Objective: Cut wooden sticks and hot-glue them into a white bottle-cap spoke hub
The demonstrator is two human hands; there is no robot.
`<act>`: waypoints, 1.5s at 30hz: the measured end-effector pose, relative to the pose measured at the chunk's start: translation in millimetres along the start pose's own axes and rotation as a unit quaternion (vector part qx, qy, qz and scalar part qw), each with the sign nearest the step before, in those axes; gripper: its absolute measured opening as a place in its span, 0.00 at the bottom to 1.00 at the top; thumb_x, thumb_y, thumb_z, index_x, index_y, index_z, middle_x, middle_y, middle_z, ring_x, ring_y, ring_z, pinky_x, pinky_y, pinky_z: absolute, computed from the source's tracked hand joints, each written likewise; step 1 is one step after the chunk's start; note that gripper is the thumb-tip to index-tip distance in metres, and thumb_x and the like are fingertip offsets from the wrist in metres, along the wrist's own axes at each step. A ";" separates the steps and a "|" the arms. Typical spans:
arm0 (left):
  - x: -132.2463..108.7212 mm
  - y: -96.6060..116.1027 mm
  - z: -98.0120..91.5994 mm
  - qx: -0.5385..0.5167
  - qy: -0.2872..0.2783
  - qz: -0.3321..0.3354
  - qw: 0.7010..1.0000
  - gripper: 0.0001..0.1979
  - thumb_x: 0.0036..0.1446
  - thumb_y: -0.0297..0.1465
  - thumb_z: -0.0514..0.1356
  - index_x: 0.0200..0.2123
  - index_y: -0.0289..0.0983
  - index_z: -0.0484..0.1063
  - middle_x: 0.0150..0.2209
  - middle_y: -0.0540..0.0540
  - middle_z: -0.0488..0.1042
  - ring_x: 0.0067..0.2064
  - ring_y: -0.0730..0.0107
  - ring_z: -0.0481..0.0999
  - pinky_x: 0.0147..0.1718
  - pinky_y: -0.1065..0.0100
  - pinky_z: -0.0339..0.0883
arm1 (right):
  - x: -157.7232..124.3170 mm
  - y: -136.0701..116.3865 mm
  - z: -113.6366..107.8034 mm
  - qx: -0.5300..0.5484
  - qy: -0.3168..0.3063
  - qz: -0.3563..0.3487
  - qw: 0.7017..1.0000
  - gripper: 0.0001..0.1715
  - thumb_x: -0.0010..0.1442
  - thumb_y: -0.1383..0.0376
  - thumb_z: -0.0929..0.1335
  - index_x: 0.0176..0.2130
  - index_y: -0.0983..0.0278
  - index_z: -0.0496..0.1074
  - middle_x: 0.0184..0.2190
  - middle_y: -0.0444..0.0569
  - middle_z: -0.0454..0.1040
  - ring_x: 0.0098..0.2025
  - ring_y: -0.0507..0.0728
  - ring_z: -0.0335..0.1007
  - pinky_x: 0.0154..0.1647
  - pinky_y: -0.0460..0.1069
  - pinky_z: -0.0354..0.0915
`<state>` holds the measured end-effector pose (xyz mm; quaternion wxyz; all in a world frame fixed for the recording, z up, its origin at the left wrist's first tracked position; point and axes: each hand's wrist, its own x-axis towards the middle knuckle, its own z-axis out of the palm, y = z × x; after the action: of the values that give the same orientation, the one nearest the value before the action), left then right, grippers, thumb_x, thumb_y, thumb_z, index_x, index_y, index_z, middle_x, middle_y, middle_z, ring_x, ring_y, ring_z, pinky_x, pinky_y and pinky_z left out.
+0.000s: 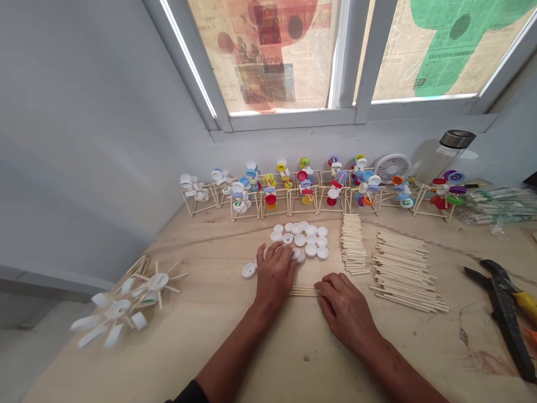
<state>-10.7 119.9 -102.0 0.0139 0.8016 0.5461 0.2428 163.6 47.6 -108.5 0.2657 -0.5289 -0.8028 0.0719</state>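
While palm-down, left hand [274, 268] curled by caps [300, 240], right hand [344, 305] against sticks [304, 291], grips unclear.

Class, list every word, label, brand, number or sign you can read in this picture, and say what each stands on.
No text can be read with certainty.
Newspaper on the left window: print too small and blurred.
Newspaper on the right window: a line of print, too small to read.
White wheel hub: faint marks, unreadable.
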 end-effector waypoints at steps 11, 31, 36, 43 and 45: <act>6.4 -9.4 -7.8 -0.009 -0.006 -0.010 1.000 0.19 0.54 0.26 0.52 0.50 0.40 0.66 0.50 0.43 0.72 0.58 0.56 0.62 0.58 0.50 0.47 | 1.7 0.0 -1.5 0.013 -0.008 0.006 1.000 0.11 0.61 0.72 0.61 0.40 0.61 0.70 0.35 0.49 0.70 0.37 0.56 0.66 0.35 0.50 0.63; 2.6 -17.7 -24.4 -0.126 -0.063 0.033 0.989 0.17 0.54 0.33 0.57 0.49 0.41 0.68 0.49 0.46 0.73 0.55 0.60 0.65 0.59 0.54 0.50 | 1.5 1.2 -0.6 0.027 -0.019 0.021 0.999 0.11 0.62 0.70 0.60 0.37 0.62 0.71 0.36 0.51 0.70 0.38 0.57 0.65 0.37 0.52 0.64; 11.9 -50.0 -46.2 -0.124 0.059 -0.105 0.985 0.15 0.59 0.36 0.51 0.47 0.40 0.69 0.47 0.46 0.74 0.51 0.64 0.70 0.52 0.61 0.62 | 0.3 2.6 0.0 0.023 -0.004 0.014 1.000 0.11 0.61 0.70 0.60 0.39 0.61 0.70 0.36 0.50 0.71 0.38 0.56 0.66 0.37 0.50 0.63; 20.0 -57.3 -33.4 0.006 -0.044 -0.086 0.995 0.15 0.52 0.32 0.57 0.44 0.39 0.71 0.43 0.44 0.76 0.49 0.57 0.72 0.48 0.58 0.65 | -0.5 1.4 -0.2 0.031 -0.006 0.012 0.999 0.12 0.61 0.71 0.60 0.41 0.62 0.69 0.37 0.50 0.70 0.39 0.57 0.65 0.38 0.51 0.63; 20.8 -54.1 -27.6 0.009 -0.049 -0.099 0.994 0.14 0.51 0.30 0.58 0.43 0.39 0.72 0.42 0.45 0.77 0.47 0.57 0.73 0.46 0.59 0.66 | -0.5 1.4 0.1 0.035 -0.009 0.014 0.999 0.12 0.61 0.71 0.60 0.42 0.62 0.69 0.37 0.50 0.69 0.39 0.57 0.65 0.38 0.52 0.63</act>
<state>-62.9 153.3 -85.4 0.0573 0.7546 0.6236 0.1959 164.9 47.7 -109.3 0.2759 -0.5299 -0.7945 0.1089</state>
